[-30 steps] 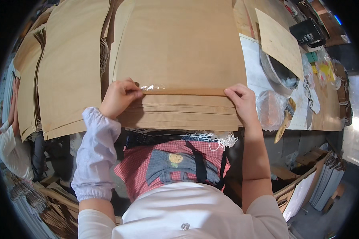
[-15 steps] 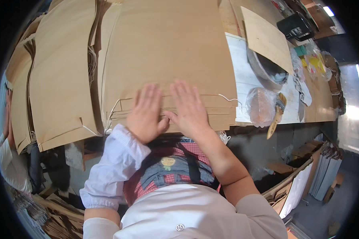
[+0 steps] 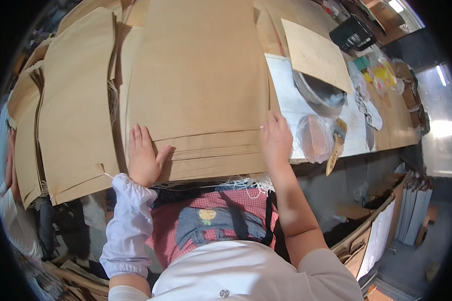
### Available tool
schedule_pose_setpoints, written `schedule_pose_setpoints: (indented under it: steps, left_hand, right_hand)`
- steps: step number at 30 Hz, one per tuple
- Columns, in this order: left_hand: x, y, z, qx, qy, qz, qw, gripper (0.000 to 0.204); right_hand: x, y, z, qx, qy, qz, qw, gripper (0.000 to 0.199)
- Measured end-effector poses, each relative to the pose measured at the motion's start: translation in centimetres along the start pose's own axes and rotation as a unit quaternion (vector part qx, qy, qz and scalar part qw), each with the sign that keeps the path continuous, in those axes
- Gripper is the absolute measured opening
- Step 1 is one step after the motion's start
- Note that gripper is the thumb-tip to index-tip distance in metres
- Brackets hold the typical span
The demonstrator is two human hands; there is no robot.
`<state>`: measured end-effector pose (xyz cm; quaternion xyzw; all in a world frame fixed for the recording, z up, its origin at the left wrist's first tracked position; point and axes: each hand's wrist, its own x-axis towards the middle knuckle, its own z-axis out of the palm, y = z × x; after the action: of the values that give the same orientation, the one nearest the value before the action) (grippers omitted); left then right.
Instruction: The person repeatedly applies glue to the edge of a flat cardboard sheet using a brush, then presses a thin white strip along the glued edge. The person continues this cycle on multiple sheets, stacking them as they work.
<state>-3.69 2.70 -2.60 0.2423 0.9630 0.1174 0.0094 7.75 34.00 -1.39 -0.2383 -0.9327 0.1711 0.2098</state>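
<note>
A stack of flat brown kraft paper bags lies in front of me, its near edges layered in uneven steps. My left hand rests open on the left near corner, fingers pointing away and thumb spread. At the right edge, my right hand has its fingers closed together and bent over the side of the stack. A short white string end shows beside those fingertips. What the right fingertips pinch underneath is hidden. Loose white strings hang below the near edge of the stack.
More brown paper stacks stand on the left. To the right are a metal basin under a board, a plastic-wrapped bundle and a wooden-handled brush overhanging the table edge. Another person's arm shows far left.
My hands have moved apart from the middle of the near edge, the left to the left corner and the right to the right edge. The white strings on top have shifted out of sight.
</note>
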Motion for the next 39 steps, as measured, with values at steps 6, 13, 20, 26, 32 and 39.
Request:
schedule_pose_setpoints:
  steps: [6,13,20,26,32,39]
  left_hand:
    - [-2.5,-1.2,-3.5,-0.429,0.095,-0.193,0.878,0.057]
    - [-5.1,-0.9,-5.4,-0.148,0.204,0.050,0.966,0.015]
    - [-11.7,-14.4,-8.7,-0.107,0.406,-0.217,0.882,0.026]
    - [-12.5,-33.9,-9.9,-0.103,0.475,-0.257,0.835,0.032]
    - [-10.7,-34.8,-9.1,0.109,0.308,-0.443,0.835,0.030]
    - [-7.4,-8.9,-7.1,-0.296,0.176,-0.125,0.930,0.041]
  right_hand:
    - [-0.3,2.6,-7.7,0.645,-0.105,0.228,0.722,0.047]
    - [-3.7,2.1,-1.8,0.274,-0.077,0.051,0.957,0.032]
    - [-3.7,-12.3,4.5,0.440,-0.240,-0.009,0.865,0.038]
    - [-4.1,-25.9,10.0,0.438,-0.407,-0.036,0.801,0.043]
    - [-4.8,-20.5,5.6,0.406,-0.362,-0.178,0.820,0.035]
    - [-0.9,4.7,0.4,-0.089,-0.003,0.031,0.996,0.057]
